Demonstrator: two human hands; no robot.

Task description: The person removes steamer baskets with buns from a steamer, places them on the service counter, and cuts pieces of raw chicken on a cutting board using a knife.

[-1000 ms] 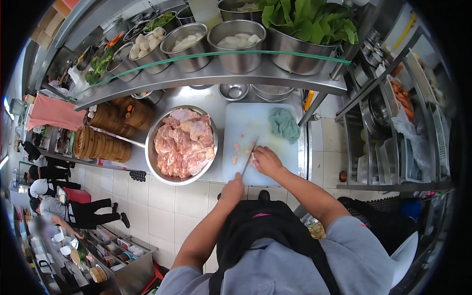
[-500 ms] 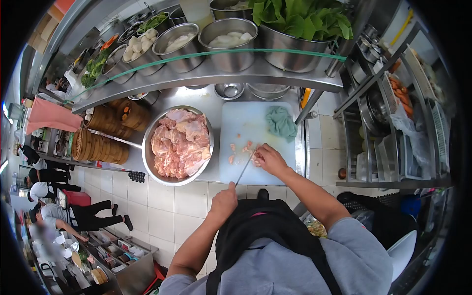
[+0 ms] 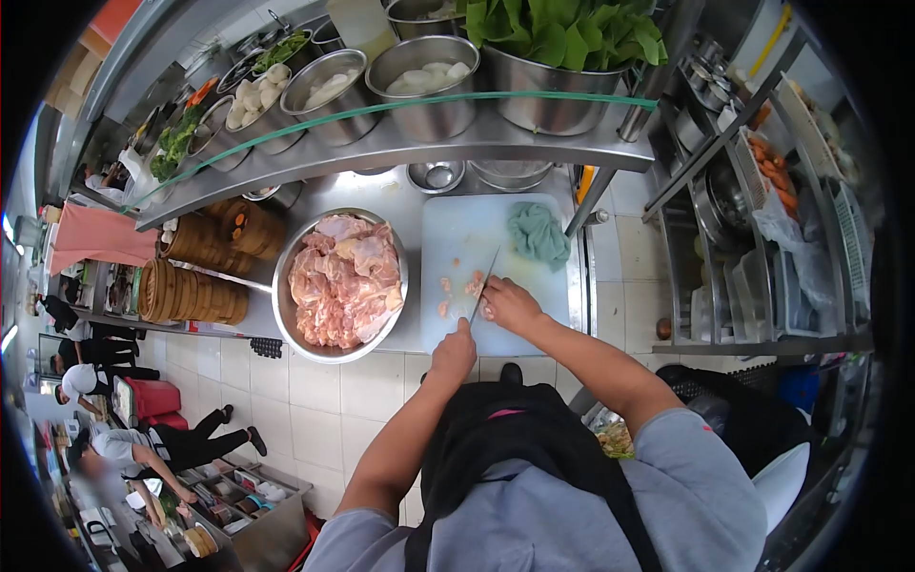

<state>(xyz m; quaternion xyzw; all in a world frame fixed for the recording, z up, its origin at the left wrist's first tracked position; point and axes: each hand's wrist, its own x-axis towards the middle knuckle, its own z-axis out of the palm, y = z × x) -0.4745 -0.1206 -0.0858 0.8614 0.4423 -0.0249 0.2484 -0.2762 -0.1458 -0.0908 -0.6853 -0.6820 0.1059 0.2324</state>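
Gripping a knife (image 3: 491, 268) by its handle in the left hand (image 3: 454, 352), with the blade slanting away over a pale chopping board (image 3: 448, 229). Holding a small piece of raw meat (image 3: 487, 310) down on that board under the bent fingers of the right hand (image 3: 510, 304), close beside the blade; cannot tell whether touching the edge. Looks like cutting meat into little bits, apparently partway through, judging by the cut pieces (image 3: 444, 284) scattered just left of the knife. Seems to call for tucking the right fingertips back from the edge, pinning the meat firmly and drawing the blade through under control. Further out, see a crumpled green cloth (image 3: 538, 234) toward the board's far right corner, and, just left of the board, a steel bowl (image 3: 338, 357) heaped with larger raw chunks (image 3: 343, 276). Beyond, find metal pots (image 3: 424, 95) lined up along a steel shelf (image 3: 400, 157), with bamboo steamers (image 3: 191, 291) off left.
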